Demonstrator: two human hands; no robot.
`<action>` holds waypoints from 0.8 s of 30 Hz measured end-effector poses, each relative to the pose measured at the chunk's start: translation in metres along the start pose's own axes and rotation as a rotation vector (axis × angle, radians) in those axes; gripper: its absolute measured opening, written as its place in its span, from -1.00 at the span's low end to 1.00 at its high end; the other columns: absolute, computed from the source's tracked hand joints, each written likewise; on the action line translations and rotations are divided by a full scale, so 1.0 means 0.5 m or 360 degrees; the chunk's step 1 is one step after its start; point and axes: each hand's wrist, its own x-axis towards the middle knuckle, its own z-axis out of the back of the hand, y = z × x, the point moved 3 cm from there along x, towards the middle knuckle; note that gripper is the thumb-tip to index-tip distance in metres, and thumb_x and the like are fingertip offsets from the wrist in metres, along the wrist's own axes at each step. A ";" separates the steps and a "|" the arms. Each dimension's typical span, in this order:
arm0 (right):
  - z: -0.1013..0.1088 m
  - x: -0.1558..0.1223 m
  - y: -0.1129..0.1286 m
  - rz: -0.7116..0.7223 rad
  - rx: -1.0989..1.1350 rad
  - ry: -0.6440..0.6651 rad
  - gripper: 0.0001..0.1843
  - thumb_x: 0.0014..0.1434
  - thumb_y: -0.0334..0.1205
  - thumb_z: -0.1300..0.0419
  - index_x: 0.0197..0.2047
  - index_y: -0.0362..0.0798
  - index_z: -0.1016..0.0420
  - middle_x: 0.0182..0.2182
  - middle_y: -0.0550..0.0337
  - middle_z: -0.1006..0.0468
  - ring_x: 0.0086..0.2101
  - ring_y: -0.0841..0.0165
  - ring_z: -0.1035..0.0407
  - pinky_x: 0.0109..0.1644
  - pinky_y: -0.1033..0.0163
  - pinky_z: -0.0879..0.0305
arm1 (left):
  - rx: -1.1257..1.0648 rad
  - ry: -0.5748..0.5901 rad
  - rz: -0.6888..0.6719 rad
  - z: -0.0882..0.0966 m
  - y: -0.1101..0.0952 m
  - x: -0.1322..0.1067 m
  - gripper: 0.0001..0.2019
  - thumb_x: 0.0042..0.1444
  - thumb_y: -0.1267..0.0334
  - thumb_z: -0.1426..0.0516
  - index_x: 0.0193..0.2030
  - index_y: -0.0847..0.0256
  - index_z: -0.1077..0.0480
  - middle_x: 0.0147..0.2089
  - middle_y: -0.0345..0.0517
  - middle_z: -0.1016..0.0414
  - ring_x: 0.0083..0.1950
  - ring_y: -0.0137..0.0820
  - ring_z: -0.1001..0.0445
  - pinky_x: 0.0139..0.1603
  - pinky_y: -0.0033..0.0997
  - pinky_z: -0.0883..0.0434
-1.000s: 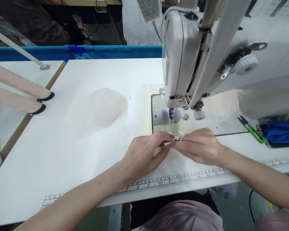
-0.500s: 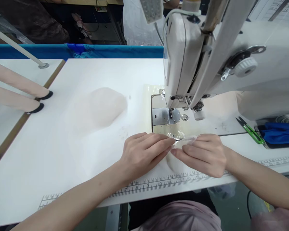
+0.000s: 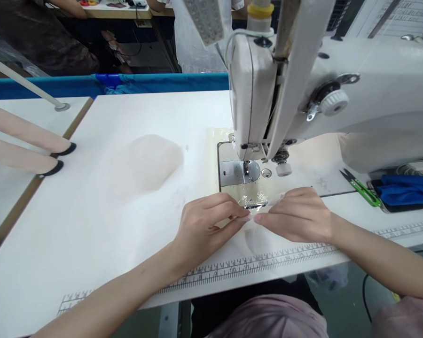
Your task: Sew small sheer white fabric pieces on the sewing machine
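Observation:
My left hand [image 3: 206, 225] and my right hand [image 3: 296, 213] meet fingertip to fingertip on the white table [image 3: 91, 220], just in front of the sewing machine's needle plate [image 3: 238, 171]. Both pinch a small piece of sheer, pale fabric [image 3: 255, 237] that lies flat under them. A small shiny metal piece [image 3: 255, 205] shows just beyond the fingertips; whether a hand holds it is unclear. The white sewing machine [image 3: 303, 98] stands above and to the right, its needle over the plate.
A larger piece of sheer pinkish fabric [image 3: 144, 162] lies left of the machine. Green thread snips [image 3: 361, 188] and a blue cloth [image 3: 405, 192] sit at the right. Two pale stocking-covered forms with black tips [image 3: 38, 150] lie at the far left. A printed ruler [image 3: 261, 265] runs along the table's front edge.
My hands stayed together in front of the needle plate, shifting slightly; the right hand's fingers moved from the metal piece down onto the sheer fabric. The camera tilted a little.

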 end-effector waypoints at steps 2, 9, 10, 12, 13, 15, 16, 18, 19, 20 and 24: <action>0.001 0.001 -0.004 -0.0046 0.0028 -0.0006 -0.82 0.09 -0.39 -0.33 -0.21 -0.13 -0.49 -0.58 0.37 -0.48 -0.59 0.56 -0.33 -0.59 0.39 -0.18 | 0.0127 -0.0052 -0.0054 0.003 -0.003 0.001 -0.95 0.20 0.36 -0.17 -0.29 0.19 -0.45 -0.38 -0.22 -0.52 -0.39 -0.52 -0.47 -0.42 -0.53 -0.40; 0.001 0.000 0.001 0.0058 -0.0150 0.0074 -0.89 0.13 -0.42 -0.27 -0.24 -0.10 -0.50 -0.62 0.39 -0.46 -0.63 0.56 -0.25 -0.61 0.36 -0.13 | 0.0763 -0.0165 -0.0483 0.002 -0.018 -0.005 -0.91 0.10 0.45 -0.23 -0.27 0.24 -0.42 -0.40 -0.24 -0.55 -0.42 -0.46 -0.47 -0.51 -0.43 -0.24; 0.000 -0.002 0.002 0.0084 -0.0166 0.0080 -0.90 0.13 -0.43 -0.28 -0.25 -0.11 -0.50 -0.62 0.38 -0.46 -0.62 0.55 -0.25 -0.61 0.35 -0.12 | 0.0775 -0.0158 -0.0474 0.002 -0.017 -0.005 -0.92 0.11 0.45 -0.22 -0.28 0.24 -0.42 -0.40 -0.24 -0.55 -0.42 -0.46 -0.47 -0.50 -0.43 -0.24; 0.000 -0.002 0.003 0.0107 -0.0179 0.0077 -0.91 0.13 -0.44 -0.27 -0.26 -0.12 -0.50 -0.62 0.38 -0.47 -0.62 0.55 -0.25 -0.60 0.35 -0.12 | 0.0733 -0.0123 -0.0377 0.001 -0.014 -0.005 -0.95 0.15 0.43 -0.18 -0.29 0.22 -0.41 -0.40 -0.25 -0.53 -0.40 -0.47 -0.46 -0.47 -0.44 -0.26; 0.001 -0.001 0.003 0.0087 -0.0165 0.0081 -0.91 0.14 -0.44 -0.26 -0.25 -0.11 -0.50 -0.61 0.39 -0.47 -0.62 0.56 -0.26 -0.60 0.36 -0.13 | 0.0664 -0.0082 -0.0291 0.001 -0.011 -0.004 -0.96 0.18 0.40 -0.16 -0.29 0.21 -0.42 -0.39 -0.25 -0.52 -0.39 -0.48 -0.45 -0.45 -0.44 -0.28; 0.003 0.005 -0.002 -0.0071 -0.0034 0.0154 -0.94 0.19 -0.41 -0.22 -0.25 -0.09 -0.50 -0.58 0.38 -0.49 -0.61 0.56 -0.27 -0.58 0.37 -0.13 | 0.0447 0.0079 -0.0079 -0.003 -0.003 0.002 -0.90 0.24 0.34 -0.11 -0.31 0.19 -0.42 -0.38 -0.24 -0.49 -0.36 -0.47 -0.42 -0.42 -0.46 -0.30; 0.002 0.009 -0.007 -0.0214 0.0089 0.0233 -0.94 0.21 -0.39 -0.20 -0.26 -0.09 -0.50 -0.55 0.37 -0.51 -0.59 0.57 -0.29 -0.56 0.38 -0.15 | 0.0322 0.0189 0.0021 -0.008 0.002 0.005 -0.88 0.25 0.31 -0.10 -0.32 0.19 -0.42 -0.39 -0.23 -0.48 -0.35 -0.46 -0.41 -0.41 -0.45 -0.30; -0.003 0.016 -0.020 -0.0596 0.0347 0.0434 -0.93 0.23 -0.35 -0.19 -0.29 -0.08 -0.51 -0.52 0.37 -0.52 -0.57 0.58 -0.32 -0.52 0.41 -0.18 | 0.0125 0.0395 0.0156 -0.018 0.010 0.010 -0.85 0.26 0.27 -0.09 -0.34 0.18 -0.41 -0.40 -0.23 -0.44 -0.33 -0.42 -0.38 -0.36 -0.43 -0.31; -0.007 0.018 -0.027 -0.0786 0.0438 0.0529 -0.92 0.22 -0.34 -0.20 -0.31 -0.07 -0.52 -0.53 0.38 -0.52 -0.56 0.58 -0.32 -0.50 0.42 -0.18 | 0.0087 0.0457 0.0185 -0.024 0.015 0.013 -0.85 0.25 0.27 -0.10 -0.36 0.18 -0.41 -0.41 -0.22 -0.42 -0.32 -0.41 -0.37 -0.34 -0.40 -0.31; -0.012 0.019 -0.034 -0.0943 0.0480 0.0599 -0.92 0.20 -0.35 -0.22 -0.33 -0.07 -0.53 -0.56 0.38 -0.50 -0.57 0.58 -0.32 -0.48 0.43 -0.18 | 0.0090 0.0480 0.0199 -0.028 0.019 0.015 -0.85 0.24 0.28 -0.11 -0.37 0.18 -0.41 -0.41 -0.22 -0.42 -0.31 -0.39 -0.36 -0.31 -0.37 -0.30; -0.036 0.012 -0.057 -0.1153 0.0349 0.0675 -0.88 0.18 -0.39 -0.20 -0.32 -0.06 -0.57 -0.58 0.37 -0.48 -0.56 0.54 -0.31 -0.45 0.40 -0.14 | 0.0275 0.0388 0.0224 -0.045 0.041 0.015 -0.90 0.19 0.31 -0.12 -0.36 0.18 -0.39 -0.33 -0.18 -0.44 -0.25 -0.33 -0.33 -0.26 -0.30 -0.27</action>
